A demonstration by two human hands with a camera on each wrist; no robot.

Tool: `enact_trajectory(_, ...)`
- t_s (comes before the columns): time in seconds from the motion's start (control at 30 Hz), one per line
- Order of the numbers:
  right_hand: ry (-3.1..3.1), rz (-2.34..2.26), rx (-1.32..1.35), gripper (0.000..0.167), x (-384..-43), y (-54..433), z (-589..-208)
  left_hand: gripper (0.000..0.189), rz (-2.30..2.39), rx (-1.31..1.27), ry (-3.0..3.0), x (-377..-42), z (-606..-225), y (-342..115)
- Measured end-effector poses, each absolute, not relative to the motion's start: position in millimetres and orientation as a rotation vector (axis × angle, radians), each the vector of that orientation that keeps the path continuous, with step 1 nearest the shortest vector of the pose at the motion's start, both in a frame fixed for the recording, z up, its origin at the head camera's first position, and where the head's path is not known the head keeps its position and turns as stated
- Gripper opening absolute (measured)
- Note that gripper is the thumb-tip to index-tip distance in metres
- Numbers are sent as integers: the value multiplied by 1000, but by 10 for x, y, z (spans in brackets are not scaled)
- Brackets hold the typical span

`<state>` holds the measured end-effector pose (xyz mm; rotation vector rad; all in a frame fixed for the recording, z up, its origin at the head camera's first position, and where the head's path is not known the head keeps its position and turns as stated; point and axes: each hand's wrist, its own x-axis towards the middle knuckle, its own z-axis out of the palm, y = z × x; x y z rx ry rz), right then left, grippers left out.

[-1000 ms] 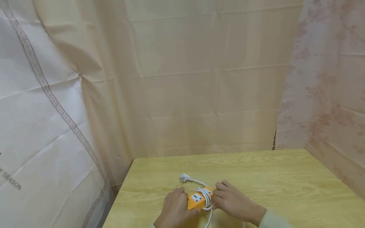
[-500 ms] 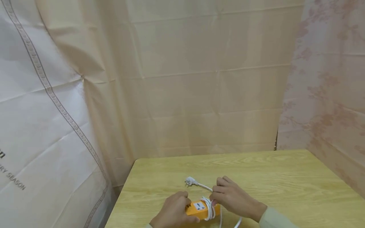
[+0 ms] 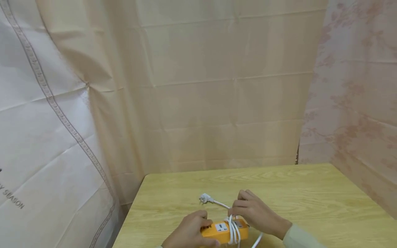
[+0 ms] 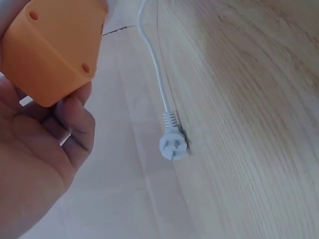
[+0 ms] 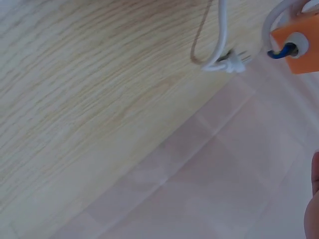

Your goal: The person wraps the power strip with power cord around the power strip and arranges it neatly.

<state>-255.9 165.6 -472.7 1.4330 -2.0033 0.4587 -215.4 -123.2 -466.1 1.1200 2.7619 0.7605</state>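
Note:
An orange power strip (image 3: 214, 235) with white socket faces is gripped at its left end by my left hand (image 3: 190, 230), thumb on the near side and fingers on the far side. White cord (image 3: 233, 231) is wound in several turns round the strip's middle. My right hand (image 3: 258, 214) pinches the cord at the strip's far side; its fingertips are largely hidden in the right wrist view. The white plug (image 4: 173, 144), its metal pins showing, lies beyond the strip. At the strip's right end, blue and yellow inner wires (image 5: 285, 51) show where the cord enters.
The wood-grain table (image 3: 310, 199) extends behind and to the right of the hands. A loose length of cord (image 3: 256, 240) runs down below the right hand. Beige curtains (image 3: 217, 103) hang behind the table, with a printed white cloth (image 3: 46, 155) at left.
The power strip has turned from slanting to nearly level across and shifted right and nearer. My right hand has moved up from the strip's right side to its far edge, drawing the cord round.

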Motion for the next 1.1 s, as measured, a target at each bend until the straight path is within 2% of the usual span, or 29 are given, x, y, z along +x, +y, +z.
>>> enact_trajectory(0.17,-1981,458,1414,25,-2603,1685,-4737,31,992,1161,2623,-2160,-4631,-1245)
enact_trajectory(0.47,-1863,552,1383,20,-2603,1680,-4827,17,1411,1061,2168,-2152,-4719,-1254)
enact_trajectory(0.83,-1826,587,1362,26,-2662,1684,-4776,28,1578,903,1988,-2159,-4657,-1278)
enact_trajectory(1.1,-1870,650,1335,30,-2618,1673,-4747,38,1747,1017,1802,-2163,-4686,-1258)
